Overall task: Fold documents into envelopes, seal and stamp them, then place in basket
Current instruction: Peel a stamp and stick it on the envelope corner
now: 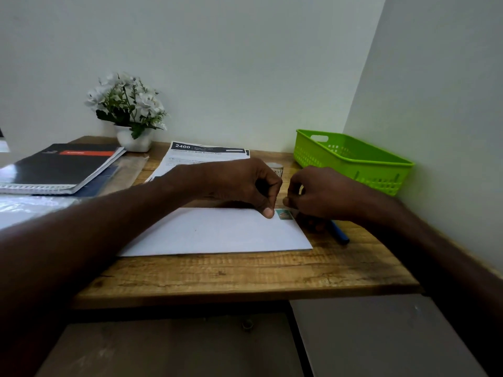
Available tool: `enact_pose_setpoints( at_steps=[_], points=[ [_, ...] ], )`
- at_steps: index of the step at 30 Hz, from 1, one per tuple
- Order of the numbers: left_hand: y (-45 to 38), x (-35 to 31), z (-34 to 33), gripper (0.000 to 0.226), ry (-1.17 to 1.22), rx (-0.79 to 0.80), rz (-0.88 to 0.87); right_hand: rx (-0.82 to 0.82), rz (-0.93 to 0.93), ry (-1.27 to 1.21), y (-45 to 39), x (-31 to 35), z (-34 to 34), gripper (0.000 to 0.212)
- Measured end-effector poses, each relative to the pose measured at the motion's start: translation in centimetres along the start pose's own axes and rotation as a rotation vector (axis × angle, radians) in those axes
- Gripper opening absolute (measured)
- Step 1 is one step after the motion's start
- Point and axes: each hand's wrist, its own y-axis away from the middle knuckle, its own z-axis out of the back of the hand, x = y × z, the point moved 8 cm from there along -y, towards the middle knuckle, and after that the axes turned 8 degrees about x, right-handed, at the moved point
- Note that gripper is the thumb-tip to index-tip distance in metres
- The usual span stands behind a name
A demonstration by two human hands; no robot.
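Left hand (239,183) curled into a loose fist, thumb tip pressed down on the white envelope (217,232) just beside the stamp (283,214); nothing gripped inside the fingers as far as can be seen. Right hand (324,195) close by on the other side of the stamp, fingers curled, fingertips at the envelope's far right corner, right at the stamp's edge; whether pinching the stamp or only touching near it, cannot tell. Stamp small, greenish, lying flat in the envelope's far right corner. Envelope flat on the wooden table (245,276), long side toward the near edge, plain face up. Blue pen (339,234) on the table just right of the envelope, partly hidden under the right hand. Small roll, perhaps tape (277,167), peeking out between and behind the two hands. Printed documents (204,156) in a stack behind the left hand, dark header band with "2400" readable. Green plastic basket (353,159) at the far right against the wall, near the right hand, apart from the envelope. Spiral notebook (60,167) with black cover and red label at far left, on top of a clear plastic sleeve. White pot of white flowers (128,110) at the back by the wall
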Motion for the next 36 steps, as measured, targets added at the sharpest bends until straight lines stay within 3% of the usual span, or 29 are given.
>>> enact_pose_setpoints(
  at_steps=[4,8,11,13,16,21,27,32,36],
  points=[
    [0.5,0.0,0.5,0.024,-0.034,-0.029,0.015,-0.095,-0.008,0.154,1.0,0.5,0.3,0.016],
    [1.2,-1.6,1.9,0.030,-0.037,-0.183,-0.031,-0.377,0.008,0.155,2.4,1.4,0.6,0.012],
    [1.8,-2.7,3.0,0.033,-0.190,-0.333,-0.018,-0.556,0.088,0.120,3.9,2.2,-0.2,0.009],
    [2.7,-3.0,4.1,0.030,-0.345,-0.422,0.011,-0.570,0.224,0.027,4.0,2.5,-1.1,0.012],
    [6.2,-3.9,5.2,0.014,-0.523,-0.541,0.079,-0.436,0.358,-0.017,3.7,3.2,-2.7,0.030],
    [14.8,-2.4,3.7,0.035,-0.543,-0.689,0.237,-0.243,0.491,0.038,4.6,5.3,-3.7,0.047],
    [18.8,-2.0,2.7,0.023,-0.669,-0.834,0.340,-0.006,0.439,0.184,2.1,7.2,-3.6,0.061],
    [17.4,-3.0,1.5,0.024,-0.776,-0.812,0.343,0.208,0.389,0.322,1.1,9.6,-3.2,0.054],
    [18.4,-2.6,2.0,0.020,-0.742,-0.848,0.364,0.208,0.365,0.339,0.4,10.4,-2.3,0.042]
  ],
)
